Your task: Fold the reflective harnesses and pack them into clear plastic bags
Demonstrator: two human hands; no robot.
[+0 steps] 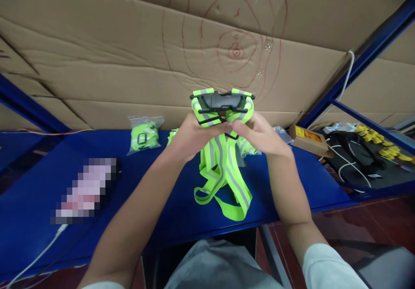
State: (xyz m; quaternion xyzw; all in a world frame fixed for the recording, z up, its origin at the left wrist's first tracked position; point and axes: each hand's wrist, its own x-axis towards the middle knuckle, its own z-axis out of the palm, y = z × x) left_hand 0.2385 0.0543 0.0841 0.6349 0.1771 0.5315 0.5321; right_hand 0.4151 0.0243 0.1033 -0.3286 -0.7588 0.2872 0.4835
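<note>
Neon-yellow grey-striped webbing straps (221, 161), gripped now! Left hand (191, 135) and right hand (257, 134) clasp them, thumbs nearly touching below the black plastic buckle (223, 102), both forearms angled inward.

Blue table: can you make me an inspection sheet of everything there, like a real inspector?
Surface: blue table, with things along its back edge.
Job's things: neon striped straps hanging below a black buckle.
Clutter: bagged neon bundle, cardboard box, pixelated object.
Hands: left hand and right hand both grip the straps beneath the buckle.
Cables: white cable at the pixelated object; another cable by the blue frame.
Surroundings: cardboard wall with red rings drawn on it.
</note>
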